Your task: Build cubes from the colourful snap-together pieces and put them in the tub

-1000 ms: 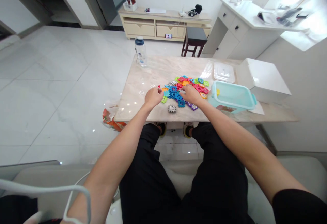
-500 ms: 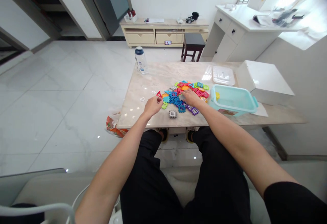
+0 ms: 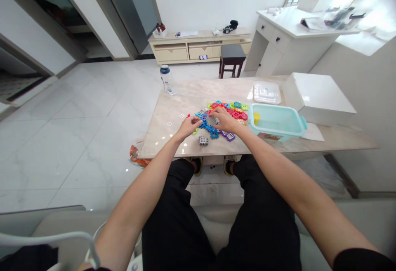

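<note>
**Floor:** orange printed bag (image 3: 137, 158) sits at the near left corner of the table.
**Table:** marble table top (image 3: 182, 95) carries everything below; water bottle (image 3: 166, 80) stands far left, out of the working area.
**Loose bits:** two small white square frames (image 3: 169, 124) lie apart from the pile, left of the left hand.
**Left hand:** left hand (image 3: 187, 127) reaches the pile's left edge, fingers drawn together at the blue tiles. Cannot tell if it holds one.
**Pile:** interlocking plastic tiles (image 3: 230, 110) lie spread flat between and under both hands, blue nearest. Grey tile (image 3: 203, 140) lies just off the near edge.
**Right hand:** right hand (image 3: 225, 120) is arched over the pile, fingers down on tiles, thumb side apart. Grip unclear.
**Tub:** aqua plastic tub (image 3: 275, 123) sits just right of the pile, open, probably placed for short reach. Yellow piece (image 3: 256, 118) lies inside.
**Behind tub:** clear plastic lid (image 3: 267, 93) lies off it, apparently set aside. White box (image 3: 318, 99) stands at far right.
</note>
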Demonstrator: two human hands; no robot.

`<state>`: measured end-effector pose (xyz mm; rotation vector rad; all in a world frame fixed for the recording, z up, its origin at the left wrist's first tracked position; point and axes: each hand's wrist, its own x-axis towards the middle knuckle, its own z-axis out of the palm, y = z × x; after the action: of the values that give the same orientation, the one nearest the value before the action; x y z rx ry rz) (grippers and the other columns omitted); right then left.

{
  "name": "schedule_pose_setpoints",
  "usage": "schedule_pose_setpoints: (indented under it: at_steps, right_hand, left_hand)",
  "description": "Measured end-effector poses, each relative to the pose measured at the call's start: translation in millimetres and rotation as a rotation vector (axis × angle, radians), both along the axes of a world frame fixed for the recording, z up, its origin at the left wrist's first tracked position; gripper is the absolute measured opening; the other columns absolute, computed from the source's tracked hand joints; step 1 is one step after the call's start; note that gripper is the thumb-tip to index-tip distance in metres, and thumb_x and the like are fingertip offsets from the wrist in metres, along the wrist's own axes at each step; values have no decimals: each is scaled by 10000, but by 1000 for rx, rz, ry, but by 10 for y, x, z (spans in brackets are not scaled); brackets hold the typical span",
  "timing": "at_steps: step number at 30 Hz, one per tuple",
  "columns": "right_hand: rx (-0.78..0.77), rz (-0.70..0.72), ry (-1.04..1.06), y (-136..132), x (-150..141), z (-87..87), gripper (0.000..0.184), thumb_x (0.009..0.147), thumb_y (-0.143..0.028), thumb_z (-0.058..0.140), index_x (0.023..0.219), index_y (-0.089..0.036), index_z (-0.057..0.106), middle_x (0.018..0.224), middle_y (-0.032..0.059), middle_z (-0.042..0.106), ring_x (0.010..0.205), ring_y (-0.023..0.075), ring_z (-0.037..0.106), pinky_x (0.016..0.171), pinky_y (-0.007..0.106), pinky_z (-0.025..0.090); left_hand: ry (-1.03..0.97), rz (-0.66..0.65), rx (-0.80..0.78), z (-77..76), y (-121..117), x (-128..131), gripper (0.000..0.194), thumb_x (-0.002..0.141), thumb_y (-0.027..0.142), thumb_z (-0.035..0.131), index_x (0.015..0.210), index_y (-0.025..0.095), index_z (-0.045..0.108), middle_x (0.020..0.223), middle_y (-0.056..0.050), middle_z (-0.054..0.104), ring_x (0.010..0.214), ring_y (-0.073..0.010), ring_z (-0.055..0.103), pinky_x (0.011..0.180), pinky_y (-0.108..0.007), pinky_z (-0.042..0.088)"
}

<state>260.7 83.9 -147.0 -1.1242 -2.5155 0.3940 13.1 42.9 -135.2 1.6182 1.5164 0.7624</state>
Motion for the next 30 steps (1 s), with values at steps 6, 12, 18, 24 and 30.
schedule_pose_setpoints:
  at_steps: [6,12,18,24,30]
  right_hand:
    - [41,95,80,-231,-76,183,497,966,-129,673,1453,-228,667,1395,117,621,1361,293,531,1229,443,430]
    - [-21,-90,86,-302,-111,142,506,986,-354,770,1433,-153,647,1424,176,663,1366,322,591,1196,449,462]
    - [-69,-166,81,-348,-249,171,369,973,-310,770,1304,-156,715,1289,159,727,1247,299,663,1105,404,501]
    - [-92,-242,13,-353,-308,88,358,926,-321,819,1224,-130,762,1224,159,673,1151,298,662,1048,401,531]
    - [-169,-114,-194,-363,-482,-18,378,865,-326,897,1161,-111,799,1209,177,710,1175,320,681,1032,377,528]
  left_hand:
    - [-167,-9,-153,107,21,198,428,783,564,847,924,165,784,857,-59,772,805,-180,699,669,-263,490]
    - [-291,82,-279,105,71,300,403,698,501,932,805,181,712,766,-52,751,751,-166,701,716,-278,522]
    - [-250,50,-261,43,53,341,382,750,501,895,828,182,700,799,-63,763,750,-163,709,705,-266,542]
    - [36,91,-81,6,91,156,382,1020,520,581,1029,176,746,1092,-135,814,1019,-246,773,826,-318,586]
    - [331,86,70,-31,-41,-185,153,944,326,691,1011,201,748,1234,-141,776,1218,-313,705,1087,-402,529]
